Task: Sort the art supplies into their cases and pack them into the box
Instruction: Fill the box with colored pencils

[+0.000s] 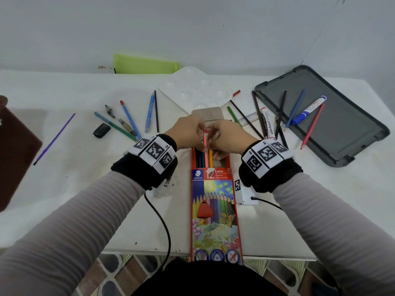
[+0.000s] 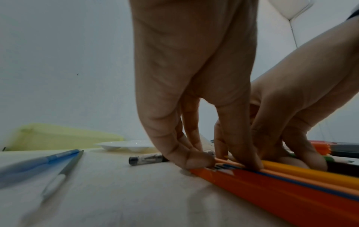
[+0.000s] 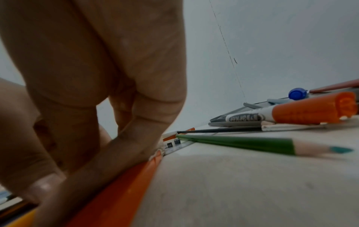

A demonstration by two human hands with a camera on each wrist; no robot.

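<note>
Pencil case (image 1: 214, 212) near end cut off, both hands' fingers (image 2: 198, 159) pinching salmon pencil (image 1: 205, 146)

Pencil case (image 1: 214, 210) lies between pens (image 1: 149, 112) and lid (image 1: 333, 116).

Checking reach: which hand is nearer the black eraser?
Left. The left hand is at the pencil box mouth, on the black eraser side; the right hand lies beyond it, farther away.

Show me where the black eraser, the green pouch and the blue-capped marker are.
black eraser (image 1: 102, 130), head view, middle of its top face.
green pouch (image 1: 145, 64), head view, middle of its side.
blue-capped marker (image 1: 311, 109), head view, white barrel between its blue ends.
</note>
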